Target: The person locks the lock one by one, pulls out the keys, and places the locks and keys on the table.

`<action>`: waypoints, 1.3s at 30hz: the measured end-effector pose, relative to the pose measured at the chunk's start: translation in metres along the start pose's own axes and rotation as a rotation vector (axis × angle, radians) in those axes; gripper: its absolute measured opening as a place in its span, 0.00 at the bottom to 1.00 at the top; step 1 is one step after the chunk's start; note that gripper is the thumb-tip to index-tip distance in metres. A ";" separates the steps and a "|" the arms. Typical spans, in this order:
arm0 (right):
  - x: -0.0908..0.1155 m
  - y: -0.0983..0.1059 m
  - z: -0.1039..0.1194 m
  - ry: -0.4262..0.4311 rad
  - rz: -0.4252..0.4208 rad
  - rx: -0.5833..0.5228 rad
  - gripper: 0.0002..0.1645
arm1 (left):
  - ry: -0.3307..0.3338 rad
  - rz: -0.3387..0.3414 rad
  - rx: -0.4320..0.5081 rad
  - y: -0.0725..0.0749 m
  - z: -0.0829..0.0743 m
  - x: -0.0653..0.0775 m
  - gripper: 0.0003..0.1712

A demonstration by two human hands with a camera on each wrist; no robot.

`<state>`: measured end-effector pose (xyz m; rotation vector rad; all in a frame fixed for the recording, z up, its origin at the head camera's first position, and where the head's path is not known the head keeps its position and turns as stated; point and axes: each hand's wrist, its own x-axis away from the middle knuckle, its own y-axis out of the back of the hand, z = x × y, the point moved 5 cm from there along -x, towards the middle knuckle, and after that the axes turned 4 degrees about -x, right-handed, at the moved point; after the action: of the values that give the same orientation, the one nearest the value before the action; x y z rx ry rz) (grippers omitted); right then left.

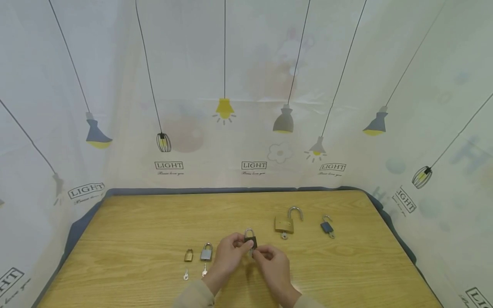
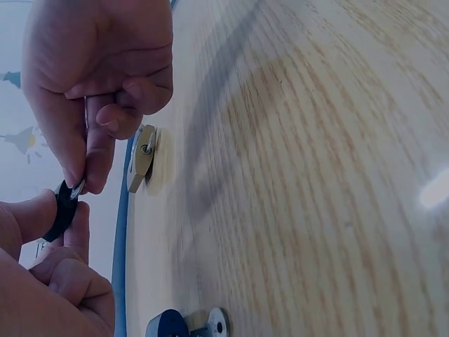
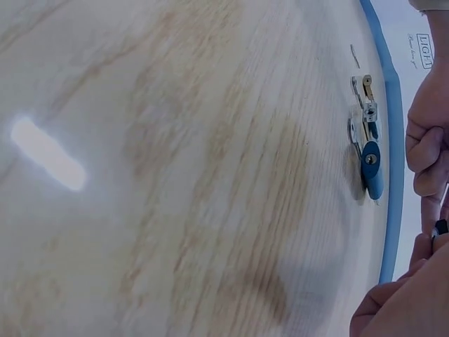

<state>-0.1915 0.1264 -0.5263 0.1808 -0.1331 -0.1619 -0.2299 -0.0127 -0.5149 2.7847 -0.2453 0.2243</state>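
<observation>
My left hand (image 1: 230, 254) grips a small black padlock (image 1: 252, 243) between thumb and fingers, its silver shackle pointing away from me. At the padlock's lower end my right hand (image 1: 275, 265) pinches a small key, mostly hidden by the fingertips. The left wrist view shows the key (image 2: 78, 188) right at the edge of the padlock (image 2: 62, 214); how far it is in I cannot tell. A silver padlock (image 1: 206, 253) and a small brass padlock (image 1: 188, 256) lie left of the hands, with keys (image 1: 204, 270) in front of them.
At the back right lies a large brass padlock (image 1: 283, 225), shackle swung out, key (image 1: 284, 235) in it. Farther right is a blue padlock (image 1: 326, 227) with a key. The right wrist view shows another blue padlock (image 3: 372, 168) beside the silver one. A printed cloth (image 1: 208, 171) surrounds the table.
</observation>
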 end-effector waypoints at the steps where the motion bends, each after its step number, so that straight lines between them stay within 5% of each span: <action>1: 0.000 0.000 0.000 -0.003 0.002 -0.008 0.11 | 0.000 0.000 0.000 0.000 0.000 0.000 0.14; 39: 0.001 -0.005 0.001 -0.025 0.045 0.030 0.10 | 0.062 0.004 0.001 0.003 0.005 0.000 0.14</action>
<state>-0.1908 0.1213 -0.5265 0.2055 -0.1646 -0.1171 -0.2301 -0.0175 -0.5181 2.7737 -0.2355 0.3107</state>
